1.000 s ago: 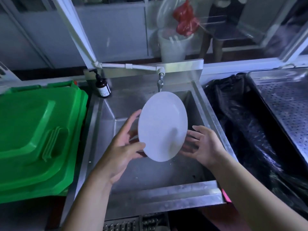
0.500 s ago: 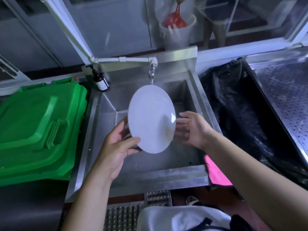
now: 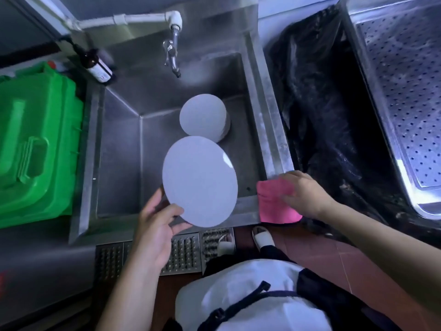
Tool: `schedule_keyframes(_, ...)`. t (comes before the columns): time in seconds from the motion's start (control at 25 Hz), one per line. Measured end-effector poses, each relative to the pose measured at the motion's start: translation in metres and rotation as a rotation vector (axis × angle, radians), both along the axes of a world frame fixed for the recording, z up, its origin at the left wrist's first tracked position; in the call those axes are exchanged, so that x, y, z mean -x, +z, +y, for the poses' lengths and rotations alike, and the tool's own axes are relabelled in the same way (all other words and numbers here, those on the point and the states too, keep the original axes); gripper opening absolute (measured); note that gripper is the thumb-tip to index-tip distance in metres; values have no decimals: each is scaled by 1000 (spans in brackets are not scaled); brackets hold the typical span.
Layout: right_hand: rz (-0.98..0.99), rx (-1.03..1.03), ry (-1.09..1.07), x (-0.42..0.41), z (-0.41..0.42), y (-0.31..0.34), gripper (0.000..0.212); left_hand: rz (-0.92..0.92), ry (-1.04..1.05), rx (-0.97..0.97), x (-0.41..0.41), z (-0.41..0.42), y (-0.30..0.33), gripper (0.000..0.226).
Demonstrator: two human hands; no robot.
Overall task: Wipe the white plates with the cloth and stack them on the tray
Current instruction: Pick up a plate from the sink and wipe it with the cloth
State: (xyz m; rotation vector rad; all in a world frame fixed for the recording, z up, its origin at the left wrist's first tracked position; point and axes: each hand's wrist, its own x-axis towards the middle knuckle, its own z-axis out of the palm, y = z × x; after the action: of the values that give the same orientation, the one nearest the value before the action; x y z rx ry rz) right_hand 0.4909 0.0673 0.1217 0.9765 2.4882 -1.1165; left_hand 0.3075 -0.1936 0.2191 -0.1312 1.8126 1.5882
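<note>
My left hand (image 3: 156, 229) holds a white plate (image 3: 200, 181) by its lower edge, thumb on its face, tilted over the front of the steel sink (image 3: 119, 149). A stack of white plates (image 3: 203, 117) sits on the sink floor under the tap. A pink cloth (image 3: 274, 204) hangs over the sink's front right corner. My right hand (image 3: 304, 193) rests on the cloth's right side with fingers bent over it. The perforated steel tray (image 3: 405, 96) lies at the far right.
A green bin lid (image 3: 35, 144) lies left of the sink. A brown bottle (image 3: 97, 65) stands at the sink's back left corner. A black plastic bag (image 3: 322, 115) fills the gap between sink and tray. The tap (image 3: 172, 56) hangs over the basin.
My right hand has left the plate and moved right and down onto the pink cloth. The view has tipped downward, revealing the plate stack in the sink. My left hand alone holds the plate.
</note>
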Motion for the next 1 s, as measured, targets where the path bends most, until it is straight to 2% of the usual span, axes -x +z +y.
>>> schedule_keyframes(0.12, -166, -325, 226, -5, 0, -24, 58, 14, 9, -13, -10, -2, -3, 54)
schedule_keyframes(0.2, -206, -415, 262, 4, 4, -27, 49, 34, 16, -40, -12, 1, 1, 54)
schedule_keyframes(0.32, -303, -429, 275, 22, 7, -20, 31, 54, 42, -98, -11, 6, 11, 60)
schedule_keyframes(0.44, -328, -423, 323, 31, 12, -10, 11, 96, 54, -169, -8, 6, 22, 54)
schedule_keyframes(0.6, -284, -165, 273, 32, 28, 16, 9, 137, 53, -252, -9, 5, 35, 52)
schedule_keyframes(0.72, -207, 34, 3, 21, 44, 14, 13, 119, 72, -290, -16, 8, 36, 54)
schedule_keyframes(0.88, -5, 277, -559, -14, 36, -22, 63, 96, 77, -275, -24, 12, 28, 58)
schedule_keyframes(0.92, 42, 371, -685, -20, 25, -24, 59, 85, 72, -274, -25, 13, 25, 58)
schedule_keyframes(1.0, 88, 505, -856, -28, 6, -28, 33, 63, 58, -265, -26, 17, 22, 59)
